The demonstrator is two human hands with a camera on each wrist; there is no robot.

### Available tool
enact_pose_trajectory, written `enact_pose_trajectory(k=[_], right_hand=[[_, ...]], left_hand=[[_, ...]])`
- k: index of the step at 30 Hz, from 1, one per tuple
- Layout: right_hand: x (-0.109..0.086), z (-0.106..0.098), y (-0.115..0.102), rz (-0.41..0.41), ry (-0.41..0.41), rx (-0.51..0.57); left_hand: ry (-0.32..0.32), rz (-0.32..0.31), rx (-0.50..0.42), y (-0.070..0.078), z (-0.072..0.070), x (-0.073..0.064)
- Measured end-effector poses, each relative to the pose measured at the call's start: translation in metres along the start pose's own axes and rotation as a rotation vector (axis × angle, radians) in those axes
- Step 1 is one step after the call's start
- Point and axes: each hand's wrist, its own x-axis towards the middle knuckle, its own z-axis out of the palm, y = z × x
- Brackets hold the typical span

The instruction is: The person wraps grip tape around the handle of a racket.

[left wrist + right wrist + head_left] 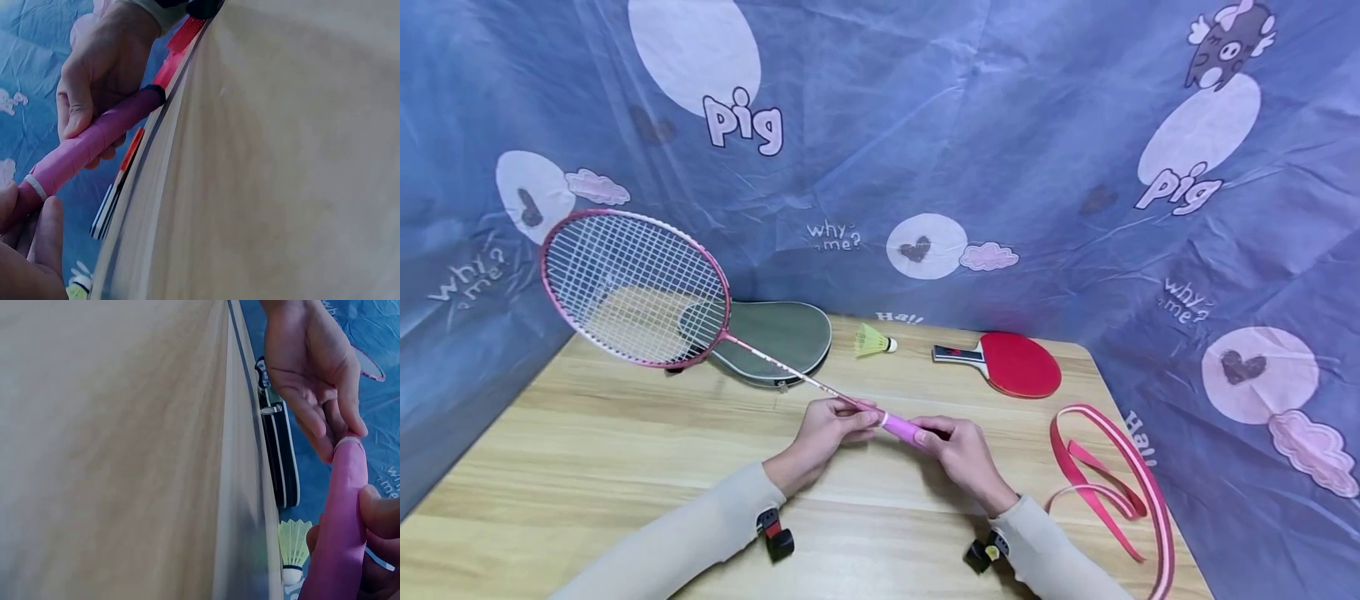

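Both hands hold a pink and white badminton racket [790,371] above the table, its strung head raised at the left. My left hand [827,433] pinches it between thumb and fingers where the shaft meets the handle, by a white ring. Around the pink-wrapped handle [94,140], the right hand [961,454] curls its thumb and fingers, near the dark butt end. In the right wrist view the left hand [312,375] shows its palm side, with thumb and fingertips at the top of the handle.
Behind the racket head lies a green zipped paddle case [778,333]. A yellow shuttlecock [874,342] and a red table tennis paddle [1021,365] lie toward the back. At the right is a loosely looped red and white strap [1150,492]. Blue printed cloth [865,167] hangs around the table [647,467].
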Motion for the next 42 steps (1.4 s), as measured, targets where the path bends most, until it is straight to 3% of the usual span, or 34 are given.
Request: enact_pose_trajectory(k=[7,24,32,42], right_hand=[[0.005,0.009,-0.005,-0.037,0.028,-0.002],[0.007,0.02,-0.012,-0.049,0.052,0.021],[0.009,0.02,-0.015,-0.031,0.032,0.025],[0.004,0.016,-0.016,-0.026,-0.034,0.068]], left_hand=[[-0.005,-0.006,0.022,0.004,-0.005,0.007],[0.118,0.089,-0.013,0.011,-0.001,0.002],[0.152,0.129,0.049,0.011,-0.003,0.005],[0.172,0.102,0.066,0.011,-0.002,0.004]])
